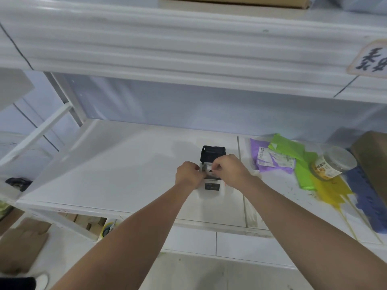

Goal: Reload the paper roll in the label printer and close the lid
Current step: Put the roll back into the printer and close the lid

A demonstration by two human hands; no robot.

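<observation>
A small white label printer [212, 188] stands on the white shelf [117, 168], its black-lined lid [211, 153] tipped open toward the back. Both hands are over the open compartment. My left hand [188, 174] grips the left end of the white paper roll [203, 168], which sits at the compartment's mouth. My right hand [228, 171] pinches the roll's right side and the loose paper end between thumb and forefinger. Most of the roll and the compartment are hidden by my fingers.
To the right lie purple, green, yellow and blue plastic bags [293, 162] and a clear jar with a yellow label [333, 163]. A brown box [372, 162] stands at the far right. A white upper shelf [188, 49] overhangs. Cardboard [21, 245] lies on the floor at left.
</observation>
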